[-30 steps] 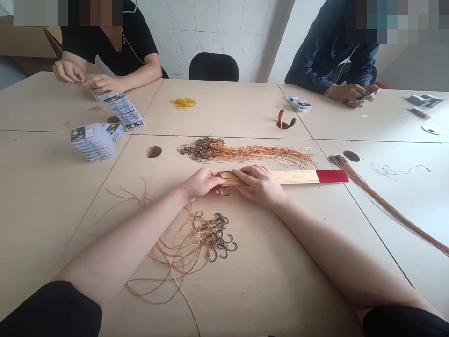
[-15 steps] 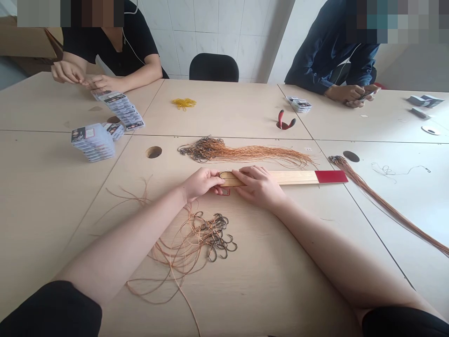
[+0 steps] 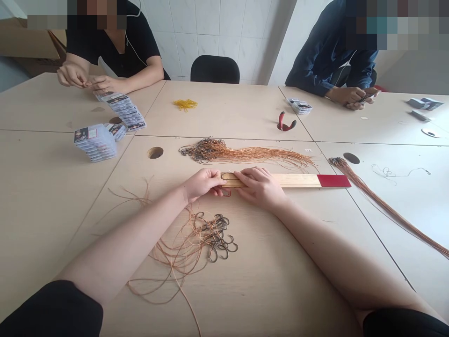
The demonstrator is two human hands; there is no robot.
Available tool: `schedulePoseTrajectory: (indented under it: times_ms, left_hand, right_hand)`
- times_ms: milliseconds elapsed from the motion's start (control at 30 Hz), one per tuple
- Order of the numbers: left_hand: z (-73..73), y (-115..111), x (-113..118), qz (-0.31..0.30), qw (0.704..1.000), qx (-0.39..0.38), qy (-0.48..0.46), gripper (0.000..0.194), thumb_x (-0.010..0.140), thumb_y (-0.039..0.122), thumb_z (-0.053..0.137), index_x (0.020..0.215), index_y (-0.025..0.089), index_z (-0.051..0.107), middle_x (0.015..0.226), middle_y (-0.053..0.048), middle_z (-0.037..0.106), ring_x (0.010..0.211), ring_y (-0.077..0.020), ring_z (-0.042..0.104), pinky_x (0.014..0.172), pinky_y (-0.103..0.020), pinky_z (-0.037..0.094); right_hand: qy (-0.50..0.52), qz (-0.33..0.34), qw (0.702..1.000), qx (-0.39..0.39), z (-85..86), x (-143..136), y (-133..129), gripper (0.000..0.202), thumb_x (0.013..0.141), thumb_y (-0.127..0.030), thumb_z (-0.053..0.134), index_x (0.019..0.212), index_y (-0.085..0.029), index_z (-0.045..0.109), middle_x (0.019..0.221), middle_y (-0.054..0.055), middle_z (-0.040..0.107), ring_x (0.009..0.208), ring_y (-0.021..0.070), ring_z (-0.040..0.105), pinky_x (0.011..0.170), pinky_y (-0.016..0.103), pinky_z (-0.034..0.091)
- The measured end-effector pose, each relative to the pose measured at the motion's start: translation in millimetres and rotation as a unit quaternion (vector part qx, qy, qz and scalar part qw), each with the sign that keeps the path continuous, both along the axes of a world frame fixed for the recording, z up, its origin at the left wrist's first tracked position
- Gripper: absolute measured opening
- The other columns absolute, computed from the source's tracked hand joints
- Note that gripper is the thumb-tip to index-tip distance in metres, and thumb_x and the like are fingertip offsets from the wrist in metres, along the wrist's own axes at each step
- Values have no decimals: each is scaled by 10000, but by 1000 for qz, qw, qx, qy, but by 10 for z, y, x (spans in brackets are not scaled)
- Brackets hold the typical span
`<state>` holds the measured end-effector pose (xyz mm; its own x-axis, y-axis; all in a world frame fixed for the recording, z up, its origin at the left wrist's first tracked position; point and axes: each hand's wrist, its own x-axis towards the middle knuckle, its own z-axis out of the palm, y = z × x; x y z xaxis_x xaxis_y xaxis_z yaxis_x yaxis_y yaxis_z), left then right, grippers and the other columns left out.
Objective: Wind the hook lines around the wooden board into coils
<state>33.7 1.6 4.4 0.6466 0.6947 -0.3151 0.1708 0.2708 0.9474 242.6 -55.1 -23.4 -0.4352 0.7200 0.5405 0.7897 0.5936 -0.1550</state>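
A long wooden board (image 3: 298, 180) with a red end lies crosswise in front of me. At its left end my left hand (image 3: 204, 183) is closed, thumb and fingers pinching a dark fishing hook (image 3: 228, 174) against the wood. My right hand (image 3: 260, 186) grips the board just right of the hook, fingers across its top. A small red piece (image 3: 227, 192) shows below the board between my hands. Nearer me lies a loose heap of fishing hooks (image 3: 219, 236) with orange-brown lines (image 3: 171, 256) trailing left, partly under my left forearm.
Behind the board lies a bundle of hooked lines (image 3: 245, 153); another bundle (image 3: 379, 194) runs down the right. Red-handled pliers (image 3: 286, 124) stand in a table hole. Stacked clear packs (image 3: 94, 142) sit left, yellow bands (image 3: 185, 104) beyond. Two people work across the table.
My hands keep their hold at the board's left end. The board's red end sits slightly lower and farther right in view; the whole view has shifted a little.
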Motion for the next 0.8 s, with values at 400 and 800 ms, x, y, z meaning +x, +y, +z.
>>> schedulePoseTrajectory:
  times_ms: [400,800]
  left_hand:
    - [-67,4,1,12,998,51,19,290,727,231,595,494,131,454,506,0,560,498,-79,567,484,-174,403]
    - [22,-48,26,20,998,41,32,237,706,195,583,486,125,526,509,-23,605,473,-84,555,469,-189,393]
  right_hand:
    - [5,0,1000,-5,-3,-2,1,403,856,-355,508,1229,-201,525,1025,94,572,909,206,514,815,373,433]
    - [11,13,1000,-3,6,0,-7,409,849,-345,514,1234,-208,520,1021,86,577,904,197,515,822,366,445]
